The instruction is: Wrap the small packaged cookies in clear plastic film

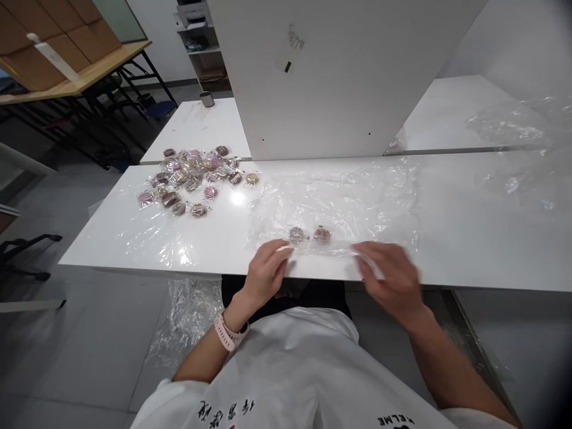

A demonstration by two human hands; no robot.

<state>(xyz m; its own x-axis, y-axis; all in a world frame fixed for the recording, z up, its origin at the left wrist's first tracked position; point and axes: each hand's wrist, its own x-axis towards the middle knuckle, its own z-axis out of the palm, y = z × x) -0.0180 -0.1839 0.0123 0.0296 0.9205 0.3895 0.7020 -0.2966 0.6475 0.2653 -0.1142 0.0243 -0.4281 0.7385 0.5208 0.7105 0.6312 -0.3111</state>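
Observation:
A sheet of clear plastic film (330,196) lies spread on the white table in front of me. Near its front edge are two small round wrapped pieces, one grey-brown (297,235) and one reddish (322,234), each in clear wrapping. My left hand (267,269) pinches the film's near edge just left of them. On the other side my right hand (388,275), slightly blurred, grips the same edge between thumb and fingers. The edge is lifted and stretched between both hands. Whether the film covers the two pieces I cannot tell.
A heap of similar wrapped round pieces (192,173) lies on the table's left. Behind the film rises a tall white panel (322,89). More crumpled plastic (527,155) is at the right. A metal cup (207,99) stands at the back left.

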